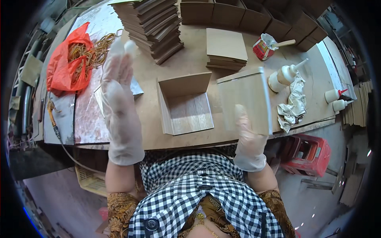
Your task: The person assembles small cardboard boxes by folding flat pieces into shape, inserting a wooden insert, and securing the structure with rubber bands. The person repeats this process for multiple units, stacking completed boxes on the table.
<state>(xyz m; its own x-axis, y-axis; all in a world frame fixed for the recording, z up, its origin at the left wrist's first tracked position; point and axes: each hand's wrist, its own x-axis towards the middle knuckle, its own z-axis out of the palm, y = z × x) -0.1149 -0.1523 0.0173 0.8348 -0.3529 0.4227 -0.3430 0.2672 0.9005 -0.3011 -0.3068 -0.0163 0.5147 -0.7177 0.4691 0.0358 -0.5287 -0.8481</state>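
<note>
My left hand (121, 107), in a thin translucent glove, is raised over the left part of the table with its fingers stretched out and nothing in it. My right hand (250, 144), gloved the same way, grips a flat wooden panel (248, 97) by its near edge, thumb on top; its other fingers are hidden behind the panel. A whitish line runs down the panel's right edge. Between my hands a partly built wooden box (190, 111) rests on the table, with a base, a left wall and a back wall visible.
Beyond stand a tall stack of boards (152, 29), a low pile of square panels (226, 45) and a row of boxes (230, 14). Rubber bands fill a red bag (59, 67) at left. Right lie a tub (264, 47), glue bottle (281, 77), crumpled cloth (293, 105) and small bottles (332, 95).
</note>
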